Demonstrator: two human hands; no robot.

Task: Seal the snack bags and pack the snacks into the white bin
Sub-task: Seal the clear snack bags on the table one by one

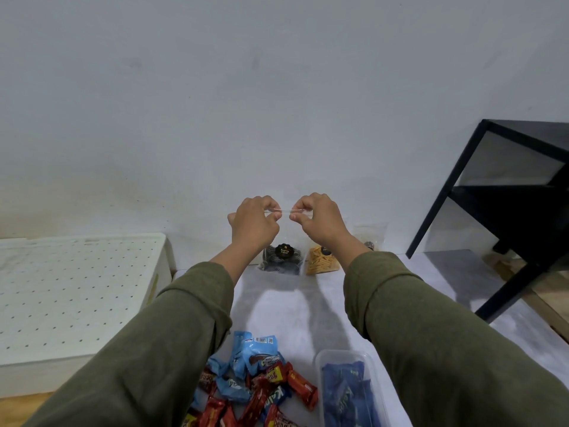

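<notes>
A clear bag of dark cookies (280,259) stands upright at the back of the table against the wall. My left hand (254,222) and my right hand (320,219) both pinch its clear top strip, thumbs and fingers pressed on it from each side. Beside it on the right stands a clear bag of yellow sticks (321,260), and a third clear bag (371,235) is partly hidden behind my right wrist. The white bin (163,251) sits at the left, covered by a perforated white lid (67,288).
A pile of red and blue wrapped snack bars (255,386) lies at the near edge. A clear tray of blue packets (348,392) sits to its right. A black metal shelf (508,211) stands at the right, over a wooden floor.
</notes>
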